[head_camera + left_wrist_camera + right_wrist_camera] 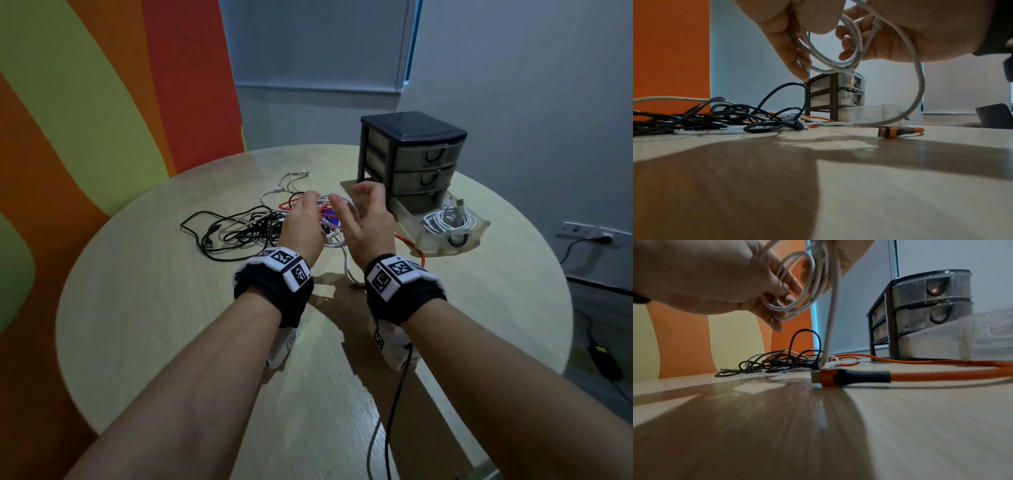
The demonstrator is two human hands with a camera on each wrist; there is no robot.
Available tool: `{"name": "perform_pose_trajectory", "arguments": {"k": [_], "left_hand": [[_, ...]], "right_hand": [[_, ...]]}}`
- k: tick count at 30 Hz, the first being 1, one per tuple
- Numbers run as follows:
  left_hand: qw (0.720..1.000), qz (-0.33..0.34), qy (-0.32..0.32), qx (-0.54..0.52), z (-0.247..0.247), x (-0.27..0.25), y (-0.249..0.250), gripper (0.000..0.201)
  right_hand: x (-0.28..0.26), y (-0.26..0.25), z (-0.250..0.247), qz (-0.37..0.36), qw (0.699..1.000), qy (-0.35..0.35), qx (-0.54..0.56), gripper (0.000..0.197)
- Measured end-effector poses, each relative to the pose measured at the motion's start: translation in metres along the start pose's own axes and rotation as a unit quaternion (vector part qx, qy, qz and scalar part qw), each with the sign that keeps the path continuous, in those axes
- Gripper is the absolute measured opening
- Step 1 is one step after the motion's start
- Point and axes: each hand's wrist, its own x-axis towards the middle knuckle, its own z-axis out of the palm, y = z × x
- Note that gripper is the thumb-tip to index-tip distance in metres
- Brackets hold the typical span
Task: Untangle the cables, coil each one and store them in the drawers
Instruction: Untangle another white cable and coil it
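Above the tangle, my left hand (303, 219) and right hand (368, 219) face each other, both curled on one white cable (346, 205). Its loops (797, 296) hang round the left hand's fingers (777, 293). From the right hand (851, 254) a strand drops straight to the table. Black cables (236, 229) lie knotted at the left, with an orange cable (407, 245) running through; its plug (851, 377) lies near me. The dark drawer unit (411, 150) stands behind; its bottom drawer (479, 226) is pulled out and holds a coiled white cable (445, 221).
The round wooden table (171, 308) has bare surface in front of my wrists. More white cable ends (294, 178) lie behind the tangle, and a purple item (330, 216) shows beneath it. A wall socket (596, 236) and a lead on the floor are at the right.
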Motion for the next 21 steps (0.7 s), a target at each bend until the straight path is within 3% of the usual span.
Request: {"name": "perform_pose_trajectory", "arguments": {"k": [4, 7, 11, 16, 21], "left_hand": [[0.999, -0.038, 0.016, 0.001, 0.0010, 0.0004, -0.0021, 0.031], [0.994, -0.105, 0.035, 0.012, -0.0009, 0.0036, -0.0019, 0.040], [0.990, -0.130, 0.056, -0.014, -0.0032, 0.0039, 0.0002, 0.033], [0.987, -0.136, 0.067, -0.052, -0.0036, 0.0021, 0.0008, 0.037], [0.994, -0.071, 0.028, -0.077, -0.0025, -0.0015, 0.0030, 0.037]], "right_hand": [[-0.0035, -0.0001, 0.0057, 0.017, 0.999, -0.028, -0.015, 0.063], [-0.0027, 0.0012, 0.0057, 0.046, 0.998, -0.026, -0.041, 0.079], [-0.0031, 0.0001, 0.0064, 0.105, 0.991, -0.075, -0.044, 0.089], [-0.0042, -0.0025, 0.0061, 0.105, 0.980, -0.147, -0.085, 0.071], [0.0025, 0.0028, 0.0049, 0.108, 0.972, -0.135, -0.160, 0.042]]}}
